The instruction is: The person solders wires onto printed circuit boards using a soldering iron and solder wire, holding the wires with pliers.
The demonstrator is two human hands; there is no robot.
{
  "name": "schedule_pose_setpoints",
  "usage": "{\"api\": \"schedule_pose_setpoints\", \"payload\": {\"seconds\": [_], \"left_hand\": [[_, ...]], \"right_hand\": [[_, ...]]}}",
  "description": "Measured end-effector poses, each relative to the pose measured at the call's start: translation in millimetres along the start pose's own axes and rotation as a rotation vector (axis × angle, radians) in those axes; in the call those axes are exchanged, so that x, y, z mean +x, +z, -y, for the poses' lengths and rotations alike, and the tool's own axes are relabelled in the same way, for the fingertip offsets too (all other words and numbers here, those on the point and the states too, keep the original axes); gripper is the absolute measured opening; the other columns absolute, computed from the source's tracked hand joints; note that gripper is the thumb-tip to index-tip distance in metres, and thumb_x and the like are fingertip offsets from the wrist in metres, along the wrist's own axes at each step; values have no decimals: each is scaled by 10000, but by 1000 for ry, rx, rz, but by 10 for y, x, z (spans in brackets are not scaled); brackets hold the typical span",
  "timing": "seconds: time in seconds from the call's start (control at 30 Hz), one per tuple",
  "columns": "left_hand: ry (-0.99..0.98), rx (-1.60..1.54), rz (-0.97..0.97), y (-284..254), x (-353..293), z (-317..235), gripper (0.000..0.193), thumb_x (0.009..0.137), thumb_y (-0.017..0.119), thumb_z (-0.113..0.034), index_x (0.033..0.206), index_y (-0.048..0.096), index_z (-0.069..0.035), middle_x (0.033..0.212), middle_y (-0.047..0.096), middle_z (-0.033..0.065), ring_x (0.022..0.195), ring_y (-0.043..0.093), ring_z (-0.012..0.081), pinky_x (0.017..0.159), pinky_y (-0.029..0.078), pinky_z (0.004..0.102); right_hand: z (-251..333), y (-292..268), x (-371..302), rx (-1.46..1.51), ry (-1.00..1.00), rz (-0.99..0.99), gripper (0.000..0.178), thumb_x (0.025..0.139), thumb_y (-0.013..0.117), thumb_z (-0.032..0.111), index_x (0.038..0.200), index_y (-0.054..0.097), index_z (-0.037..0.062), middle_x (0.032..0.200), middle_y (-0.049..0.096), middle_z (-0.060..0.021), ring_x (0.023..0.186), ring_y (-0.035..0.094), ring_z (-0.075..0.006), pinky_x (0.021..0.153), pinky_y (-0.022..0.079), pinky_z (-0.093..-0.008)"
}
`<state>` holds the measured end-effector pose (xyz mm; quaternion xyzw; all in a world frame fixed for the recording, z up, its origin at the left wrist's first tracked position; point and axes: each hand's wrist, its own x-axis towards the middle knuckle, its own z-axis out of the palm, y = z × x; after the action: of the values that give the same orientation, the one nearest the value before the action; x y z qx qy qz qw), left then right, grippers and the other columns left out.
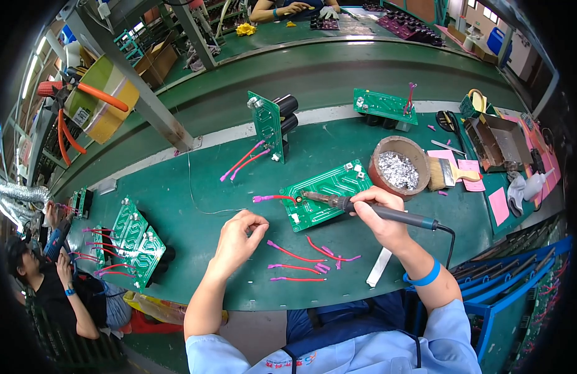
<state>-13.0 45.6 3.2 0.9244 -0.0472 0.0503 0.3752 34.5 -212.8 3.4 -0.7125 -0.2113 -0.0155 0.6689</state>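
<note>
Green board [332, 179], one, lies under one soldering iron [410, 218] my right grip [388, 233] clasps; my left grip's [237, 238] hold I can't tell.

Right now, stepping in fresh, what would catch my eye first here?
Likely the soldering iron in the right hand, its tip over a green circuit board at centre. Right of the board stands a round tub of silvery scraps; below the board, loose red wires lie scattered.

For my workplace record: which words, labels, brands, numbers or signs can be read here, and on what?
None is clear enough to quote.
Light-blue cloth work shirt: red lettering, too small and blurred.
Yellow-green plastic bucket: white label with black code pattern, too small to read.
</note>
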Motion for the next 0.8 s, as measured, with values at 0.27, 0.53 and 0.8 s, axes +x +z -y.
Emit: {"api": "schedule_pose_setpoints", "payload": {"seconds": [0.27, 0.53, 0.8], "left_hand": [[12, -8, -18, 6, -1, 27, 77, 693, 567, -59, 744, 584, -3, 703, 545, 84, 604, 522, 175, 563, 425, 269], [12, -19, -22, 15, 7, 40, 78, 693, 569, -57, 742, 583, 2, 689, 540, 81, 588, 510, 165, 552, 419, 263], [-11, -33, 5, 38, 7, 23, 88, 700, 568, -69, 748, 582, 4, 675, 533, 75, 550, 496, 139, 521, 409, 248]], "right_hand": [[-10, -3, 1, 15, -10, -9, 111, 756, 523, 64, 801, 548, -34, 732, 557, -85, 635, 561, -126, 580, 462, -224], [3, -10, 8, 18, -11, -9, 109, 753, 519, 54, 804, 547, -38, 711, 552, -84, 634, 559, -128, 572, 454, -223], [115, -233, -71, 54, -20, -135, 120, 752, 507, 54, 807, 544, -46, 746, 551, -99, 639, 555, -142, 595, 456, -239]]}}
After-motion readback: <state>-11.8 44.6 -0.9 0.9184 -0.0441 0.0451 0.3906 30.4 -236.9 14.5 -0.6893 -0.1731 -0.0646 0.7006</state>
